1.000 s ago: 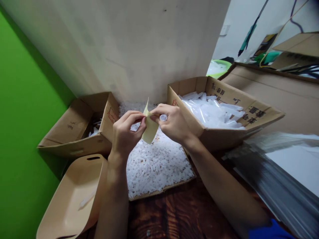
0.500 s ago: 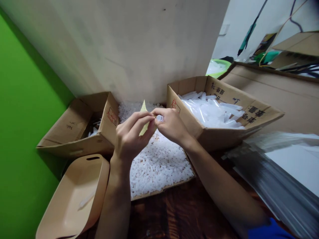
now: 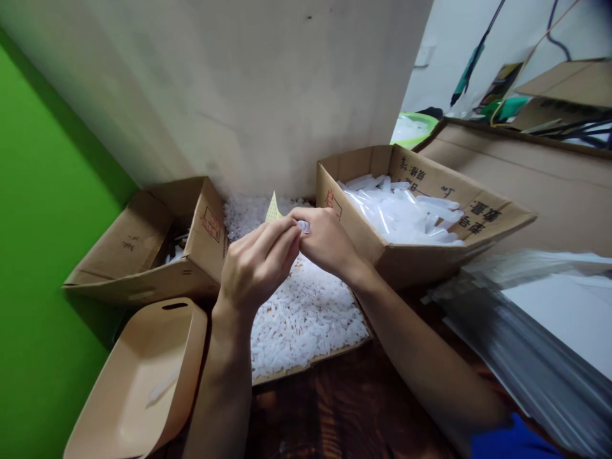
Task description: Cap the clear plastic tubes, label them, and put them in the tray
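Ctr frame, tube's (image 3: 304, 227) clasped in my R grip (image 3: 329, 242), end twd me, just R of L grip (image 3: 258, 262) (hold unclear).

In my head view, the left hand (image 3: 258, 264) touches a translucent tube (image 3: 304, 227) gripped by the right hand (image 3: 331, 241), beside a yellow sheet (image 3: 273, 210), above small white pieces (image 3: 308, 322).

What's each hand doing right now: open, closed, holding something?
Left hand: closed at the end of the translucent tube; anything pinched is hidden.
Right hand: closed, holding that tube.
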`<state>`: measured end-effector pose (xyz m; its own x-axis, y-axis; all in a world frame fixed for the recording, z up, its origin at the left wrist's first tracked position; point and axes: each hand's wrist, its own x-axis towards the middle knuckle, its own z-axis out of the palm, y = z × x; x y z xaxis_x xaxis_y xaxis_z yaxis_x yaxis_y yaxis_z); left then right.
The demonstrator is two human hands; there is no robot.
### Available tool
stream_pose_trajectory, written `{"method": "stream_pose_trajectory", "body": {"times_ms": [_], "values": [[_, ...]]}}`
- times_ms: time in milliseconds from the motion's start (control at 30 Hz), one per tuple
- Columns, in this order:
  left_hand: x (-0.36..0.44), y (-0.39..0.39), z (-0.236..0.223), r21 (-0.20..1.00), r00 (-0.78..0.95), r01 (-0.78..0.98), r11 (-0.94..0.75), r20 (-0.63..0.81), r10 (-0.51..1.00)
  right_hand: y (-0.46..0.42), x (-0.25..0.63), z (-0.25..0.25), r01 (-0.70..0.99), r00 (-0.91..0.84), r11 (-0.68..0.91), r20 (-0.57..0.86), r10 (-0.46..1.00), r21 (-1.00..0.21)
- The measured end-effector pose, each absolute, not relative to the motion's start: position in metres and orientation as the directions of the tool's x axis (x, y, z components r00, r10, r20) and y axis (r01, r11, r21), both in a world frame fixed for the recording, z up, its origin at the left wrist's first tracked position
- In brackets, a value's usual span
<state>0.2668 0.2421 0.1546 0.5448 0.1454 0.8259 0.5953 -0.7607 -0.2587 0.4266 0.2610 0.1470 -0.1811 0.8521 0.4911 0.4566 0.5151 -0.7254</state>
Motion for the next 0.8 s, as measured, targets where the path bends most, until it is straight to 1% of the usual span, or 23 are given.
{"method": "stream_pose_trajectory", "body": {"times_ms": [233,633,700,733,767,800], "values": [[0.2644,0.2421,0.1559,-0.271,0.577,0.588,-0.762,0.8,0.161,0.2601,0.4259,0.1461,0.506,-0.178,0.483,0.462,0.869,-0.714],[0.2609,0.241,0.1584,-0.272,0.607,0.59,-0.76,0.77,0.195,0.262,0.4265,0.1425,0.531,-0.168,0.458,0.441,0.882,-0.713],[0.261,0.2411,0.1579,-0.222,0.586,0.584,-0.781,0.781,0.217,0.262,0.4264,0.143,0.53,-0.173,0.459,0.439,0.882,-0.713],[0.2617,0.2409,0.1579,-0.156,0.553,0.58,-0.799,0.796,0.246,0.2622,0.4264,0.1434,0.529,-0.178,0.462,0.44,0.88,-0.711],[0.263,0.2404,0.1582,-0.061,0.502,0.573,-0.817,0.814,0.292,0.2623,0.4264,0.144,0.527,-0.183,0.468,0.443,0.878,-0.71],[0.2647,0.2398,0.1586,0.061,0.437,0.56,-0.827,0.826,0.357,0.2626,0.4265,0.1445,0.525,-0.185,0.473,0.448,0.875,-0.707]]}}
